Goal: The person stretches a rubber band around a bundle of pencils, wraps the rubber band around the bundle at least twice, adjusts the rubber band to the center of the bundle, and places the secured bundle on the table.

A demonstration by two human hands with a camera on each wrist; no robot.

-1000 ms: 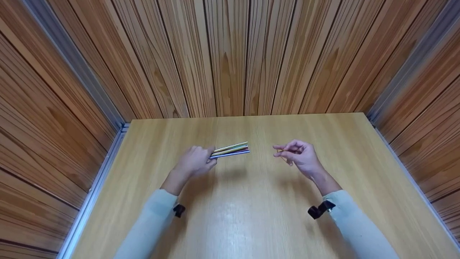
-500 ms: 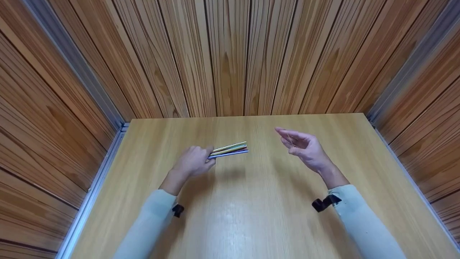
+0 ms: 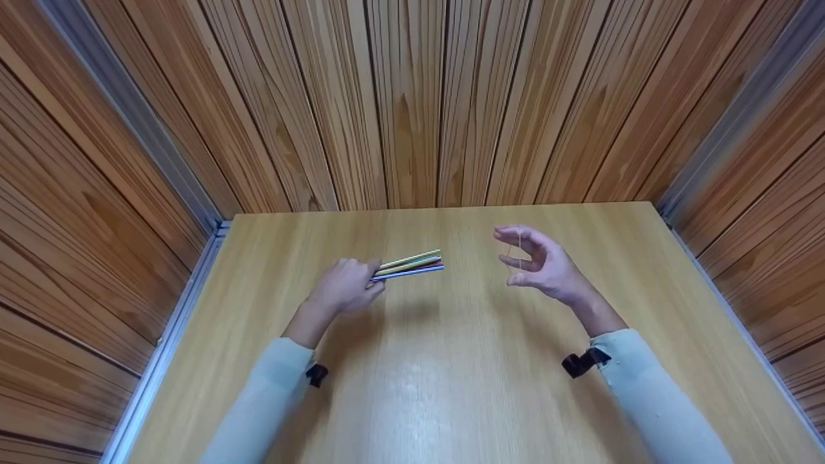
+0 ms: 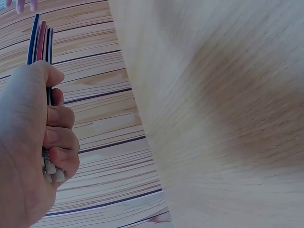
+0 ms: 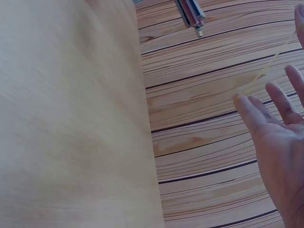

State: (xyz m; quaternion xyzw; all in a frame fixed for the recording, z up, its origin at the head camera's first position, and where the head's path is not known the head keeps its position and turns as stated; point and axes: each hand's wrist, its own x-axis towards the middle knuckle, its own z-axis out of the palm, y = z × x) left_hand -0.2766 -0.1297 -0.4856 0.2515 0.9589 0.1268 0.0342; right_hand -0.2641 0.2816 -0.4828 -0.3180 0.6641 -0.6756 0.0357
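My left hand (image 3: 345, 287) grips a bundle of several coloured pencils (image 3: 411, 265), held above the table with their free ends pointing right. In the left wrist view the fingers curl round the pencils (image 4: 40, 42), and white eraser ends (image 4: 51, 169) show below the little finger. Across a gap to the right, my right hand (image 3: 548, 264) is raised with thumb and fingers spread apart. A thin yellowish rubber band (image 3: 520, 248) is stretched between them; the right wrist view shows the rubber band (image 5: 267, 70) running from the thumb tip up to a finger.
Both hands are over a light wooden table (image 3: 412, 399). Wood-plank walls (image 3: 412, 103) stand at the back and both sides, with metal rails (image 3: 161, 348) along the table's side edges. A dark wrist camera (image 3: 585, 363) sits at each cuff.
The right hand has gone from pinching the rubber band to spreading its fingers and thumb, stretching the band, and has moved slightly up and right. The left hand with the pencils has barely shifted.
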